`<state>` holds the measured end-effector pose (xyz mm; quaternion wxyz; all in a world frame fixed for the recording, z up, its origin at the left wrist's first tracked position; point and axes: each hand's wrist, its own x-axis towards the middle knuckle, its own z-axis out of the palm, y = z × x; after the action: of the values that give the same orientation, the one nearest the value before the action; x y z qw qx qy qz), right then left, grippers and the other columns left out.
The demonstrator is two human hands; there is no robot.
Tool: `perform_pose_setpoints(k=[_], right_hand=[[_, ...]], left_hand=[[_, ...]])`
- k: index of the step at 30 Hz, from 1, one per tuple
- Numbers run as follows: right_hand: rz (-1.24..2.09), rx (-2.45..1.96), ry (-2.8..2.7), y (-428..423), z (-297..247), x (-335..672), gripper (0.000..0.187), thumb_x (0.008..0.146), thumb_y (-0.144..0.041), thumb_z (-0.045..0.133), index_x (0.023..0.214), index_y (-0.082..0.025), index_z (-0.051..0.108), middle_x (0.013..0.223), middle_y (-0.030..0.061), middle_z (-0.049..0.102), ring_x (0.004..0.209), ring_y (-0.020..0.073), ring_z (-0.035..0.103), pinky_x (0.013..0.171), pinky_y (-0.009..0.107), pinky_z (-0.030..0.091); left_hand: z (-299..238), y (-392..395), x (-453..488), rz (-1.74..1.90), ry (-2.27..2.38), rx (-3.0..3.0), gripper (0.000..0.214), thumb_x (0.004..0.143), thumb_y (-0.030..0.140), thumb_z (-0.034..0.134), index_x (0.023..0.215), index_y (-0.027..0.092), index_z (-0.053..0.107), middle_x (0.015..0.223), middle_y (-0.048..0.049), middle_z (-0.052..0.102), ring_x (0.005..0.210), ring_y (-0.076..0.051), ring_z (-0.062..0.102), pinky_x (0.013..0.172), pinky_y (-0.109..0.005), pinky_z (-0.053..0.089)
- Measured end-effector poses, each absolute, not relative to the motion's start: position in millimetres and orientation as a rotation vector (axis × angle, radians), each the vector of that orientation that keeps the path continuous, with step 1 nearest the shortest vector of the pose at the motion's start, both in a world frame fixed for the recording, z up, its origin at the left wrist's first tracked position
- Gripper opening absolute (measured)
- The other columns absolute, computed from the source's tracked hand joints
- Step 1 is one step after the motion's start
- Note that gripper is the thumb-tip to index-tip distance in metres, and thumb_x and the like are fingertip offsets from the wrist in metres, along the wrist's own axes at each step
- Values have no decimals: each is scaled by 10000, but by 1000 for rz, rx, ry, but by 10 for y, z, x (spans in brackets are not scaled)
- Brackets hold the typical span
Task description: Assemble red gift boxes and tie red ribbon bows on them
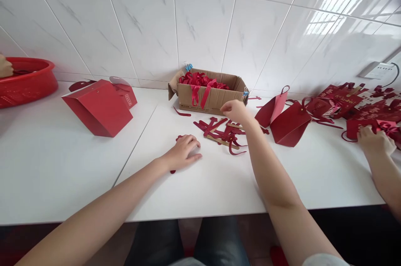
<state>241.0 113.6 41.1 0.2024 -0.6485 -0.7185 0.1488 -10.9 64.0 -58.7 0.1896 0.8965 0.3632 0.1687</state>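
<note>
While the left hand [183,152] pins a red cut-out [178,137] under loosely curled fingers, the right hand [234,110], grasp indiscernible, could drag tangled paper strips [224,133] askew.

Left hand [183,152] rests on a red strip [179,138] — right hand [234,110] over red handles [224,132].

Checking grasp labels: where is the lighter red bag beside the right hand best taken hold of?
Probably by its loop handle, pinched from above: the lighter red bag stands with the loop sticking up free, while a darker bag sits close beside it.
</note>
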Motion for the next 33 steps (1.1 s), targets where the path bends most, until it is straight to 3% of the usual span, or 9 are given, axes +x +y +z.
perform_pose_setpoints(k=[5,10,20,26,33], right_hand=[[677,-1801,-2362,1148,181,2171,93,634,-135,748,701,-186,709,862,71,725,726,209,646,645,312,508],[680,-1778,-2489,1127,-19,2004,269,585,-318,842,728,-164,674,844,91,691,775,258,641,678,364,516],[703,-1607,-2482,1118,-18,2075,21,749,-196,678,733,-191,691,836,83,696,704,216,629,623,319,466],[817,-1296,-2462,1016,187,2189,156,815,-235,598,910,-229,722,920,21,725,805,166,638,707,273,481],[1381,-859,-1945,953,232,2169,271,765,-380,714,934,-169,696,816,28,684,752,143,641,699,282,512]], left_hand=[[-654,1017,-31,596,1097,2534,211,843,385,535,940,205,586,1044,-87,578,1052,-280,516,966,-474,406],[-710,1414,38,722,1239,2469,199,835,359,517,923,193,583,1044,-103,573,1060,-305,528,953,-512,415],[-750,1467,-39,1060,1307,2329,120,858,263,510,953,206,556,1095,-88,570,1125,-248,545,941,-429,469],[-729,1377,-9,1176,1239,2376,118,845,188,513,950,212,560,1066,-83,574,1146,-259,530,981,-464,434],[-719,1354,-5,1246,1214,2332,143,812,163,532,944,203,565,1046,-81,574,1099,-261,540,978,-468,433]])
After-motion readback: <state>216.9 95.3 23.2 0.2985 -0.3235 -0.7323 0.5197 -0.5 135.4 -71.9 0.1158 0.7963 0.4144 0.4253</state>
